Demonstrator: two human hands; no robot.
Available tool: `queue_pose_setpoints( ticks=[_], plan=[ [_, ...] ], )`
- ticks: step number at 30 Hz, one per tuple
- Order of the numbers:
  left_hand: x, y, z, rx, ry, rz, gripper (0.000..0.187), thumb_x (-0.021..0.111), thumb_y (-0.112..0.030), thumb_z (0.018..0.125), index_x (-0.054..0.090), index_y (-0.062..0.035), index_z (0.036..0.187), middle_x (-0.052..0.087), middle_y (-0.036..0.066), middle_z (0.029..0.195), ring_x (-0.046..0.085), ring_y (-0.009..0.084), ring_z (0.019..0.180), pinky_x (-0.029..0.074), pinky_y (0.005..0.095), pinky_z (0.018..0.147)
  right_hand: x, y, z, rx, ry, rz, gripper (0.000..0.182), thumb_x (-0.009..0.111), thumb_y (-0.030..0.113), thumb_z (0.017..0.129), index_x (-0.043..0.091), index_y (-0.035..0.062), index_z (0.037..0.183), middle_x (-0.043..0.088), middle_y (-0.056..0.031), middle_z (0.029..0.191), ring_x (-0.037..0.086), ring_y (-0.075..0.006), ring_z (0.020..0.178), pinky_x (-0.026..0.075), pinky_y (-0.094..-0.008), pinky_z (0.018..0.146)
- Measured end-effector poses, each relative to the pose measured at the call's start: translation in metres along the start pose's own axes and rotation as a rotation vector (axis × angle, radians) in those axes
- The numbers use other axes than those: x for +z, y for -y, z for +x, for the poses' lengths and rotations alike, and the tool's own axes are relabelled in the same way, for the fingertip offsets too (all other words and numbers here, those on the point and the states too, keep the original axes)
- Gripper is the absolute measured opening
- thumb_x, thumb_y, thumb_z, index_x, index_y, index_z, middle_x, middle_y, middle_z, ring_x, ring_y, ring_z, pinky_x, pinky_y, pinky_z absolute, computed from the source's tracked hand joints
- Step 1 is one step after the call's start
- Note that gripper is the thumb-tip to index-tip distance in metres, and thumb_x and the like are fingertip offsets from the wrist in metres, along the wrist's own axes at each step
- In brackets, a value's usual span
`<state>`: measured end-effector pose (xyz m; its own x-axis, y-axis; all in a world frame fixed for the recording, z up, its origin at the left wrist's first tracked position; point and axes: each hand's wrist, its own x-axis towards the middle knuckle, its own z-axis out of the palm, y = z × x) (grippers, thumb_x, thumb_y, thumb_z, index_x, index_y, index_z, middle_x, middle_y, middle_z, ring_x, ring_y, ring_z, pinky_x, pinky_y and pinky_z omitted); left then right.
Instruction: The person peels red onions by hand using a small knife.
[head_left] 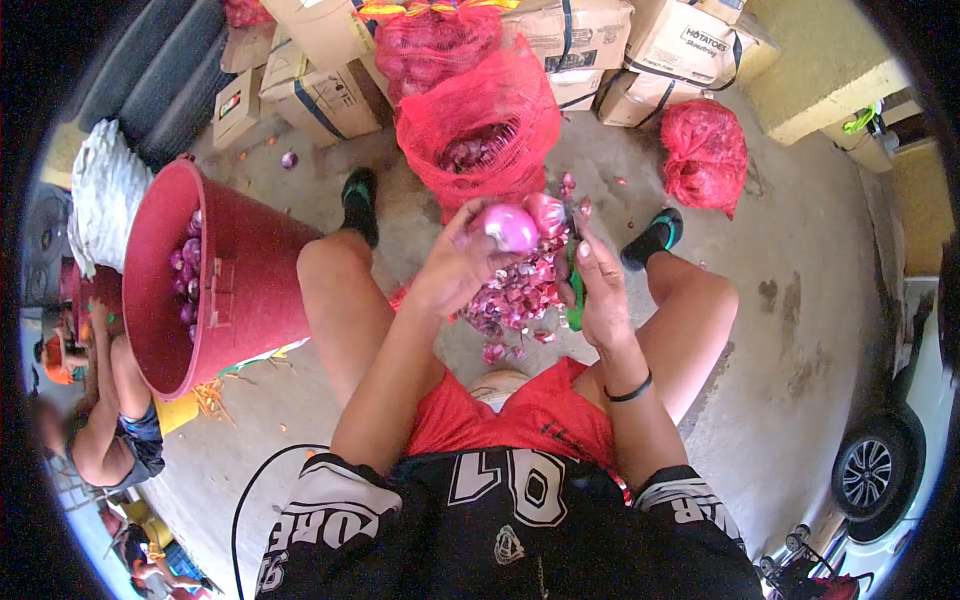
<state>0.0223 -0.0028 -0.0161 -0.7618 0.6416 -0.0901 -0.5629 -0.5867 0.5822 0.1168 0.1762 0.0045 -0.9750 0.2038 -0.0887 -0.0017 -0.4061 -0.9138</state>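
Note:
My left hand (458, 265) is closed around a purple-red onion (510, 229), its smooth shiny side facing up. In my right hand (602, 290) is a knife with a green handle (575, 288), its dark blade pointing away from me beside the onion. A flap of reddish skin (545, 214) shows between the onion and the blade. Below both hands, a heap of onion peels (515, 295) lies on the floor between my legs. Just beyond it stands an open red mesh sack (478, 110) with onions inside.
At my left stands a large red tub (250, 290) holding several onions. Strapped cardboard boxes (575, 40) line the back, and another red mesh bag (703, 155) lies at the right. Another person (110, 410) sits beyond the tub. A car wheel (868, 472) shows far right.

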Motion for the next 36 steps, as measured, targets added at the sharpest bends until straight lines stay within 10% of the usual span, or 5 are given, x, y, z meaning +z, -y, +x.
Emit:
queue_pose_setpoints(
  ticks=[4, 19, 28, 36],
  plan=[
    [-0.002, 0.005, 0.004, 0.032, -0.060, 0.118, 0.062, 0.071, -0.015, 0.085, 0.039, -0.0119, 0.138, 0.052, 0.011, 0.133, 0.057, 0.0298, 0.116, 0.049, 0.0482, 0.101, 0.000, 0.003, -0.008, 0.010, 0.165, -0.197, 0.043, 0.048, 0.025, 0.102, 0.048, 0.0047, 0.140, 0.052, 0.0030, 0.080, 0.045, -0.0040, 0.064, 0.039, -0.0204, 0.054],
    [-0.004, -0.005, -0.006, -0.013, 0.017, -0.031, 0.066, 0.073, -0.010, 0.082, 0.038, -0.0093, 0.137, 0.052, 0.015, 0.134, 0.055, 0.0326, 0.121, 0.045, 0.0495, 0.105, -0.032, -0.004, 0.012, -0.052, -0.266, -0.005, 0.041, 0.049, 0.023, 0.102, 0.048, 0.0078, 0.140, 0.059, 0.0055, 0.099, 0.044, -0.0009, 0.070, 0.039, -0.0172, 0.055],
    [0.002, -0.003, -0.004, 0.122, -0.087, 0.432, 0.070, 0.069, 0.012, 0.074, 0.042, -0.0077, 0.135, 0.050, 0.011, 0.130, 0.053, 0.0255, 0.120, 0.047, 0.0404, 0.102, -0.013, -0.009, 0.004, -0.102, -0.073, -0.873, 0.056, 0.065, 0.031, 0.091, 0.049, -0.0014, 0.135, 0.062, -0.0218, 0.122, 0.063, -0.0288, 0.106, 0.047, -0.0375, 0.093],
    [0.001, 0.006, -0.003, 0.080, 0.006, 0.566, 0.064, 0.075, 0.006, 0.075, 0.044, -0.0053, 0.130, 0.052, 0.006, 0.123, 0.053, 0.0165, 0.115, 0.045, 0.0326, 0.101, 0.000, -0.007, 0.010, -0.403, -0.100, -0.929, 0.034, 0.075, 0.012, 0.080, 0.064, 0.0014, 0.110, 0.066, -0.0129, 0.088, 0.061, -0.0198, 0.073, 0.049, -0.0322, 0.069]
  ],
)
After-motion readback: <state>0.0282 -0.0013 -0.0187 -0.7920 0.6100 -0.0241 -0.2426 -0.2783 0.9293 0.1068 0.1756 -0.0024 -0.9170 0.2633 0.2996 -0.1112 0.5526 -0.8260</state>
